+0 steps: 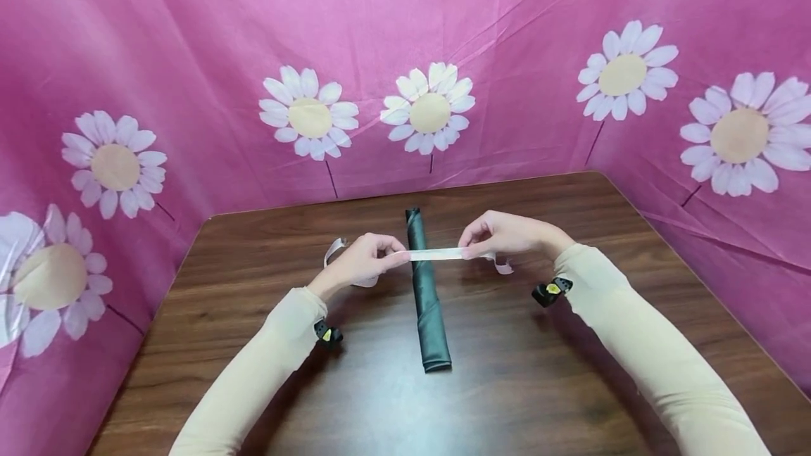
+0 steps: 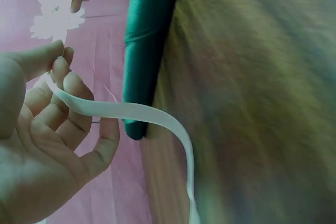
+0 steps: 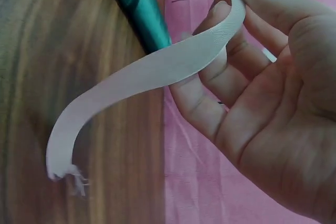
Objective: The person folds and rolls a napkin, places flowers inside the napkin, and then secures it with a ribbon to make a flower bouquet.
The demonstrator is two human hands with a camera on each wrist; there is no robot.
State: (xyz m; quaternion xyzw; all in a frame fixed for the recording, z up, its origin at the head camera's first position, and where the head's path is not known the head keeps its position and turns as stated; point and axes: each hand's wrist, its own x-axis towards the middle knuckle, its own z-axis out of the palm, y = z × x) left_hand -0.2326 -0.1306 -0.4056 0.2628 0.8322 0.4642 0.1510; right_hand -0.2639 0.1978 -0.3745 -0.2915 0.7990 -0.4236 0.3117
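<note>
Pinched between thumb and fingers of the left hand [image 1: 360, 260], at ten o'clock from the green roll [image 1: 429, 301], and of the right hand [image 1: 513, 232], at two o'clock: a white ribbon [image 1: 437, 254], drawn straight above the roll's twelve-o'clock half. Partly hidden behind the left hand in the head view: one loose tail [image 2: 131, 111], cut off at six o'clock in the left wrist view. Cropped at twelve o'clock in the right wrist view: roll and fingertips. Beneath the roll: a wooden table [image 1: 507, 371].
</note>
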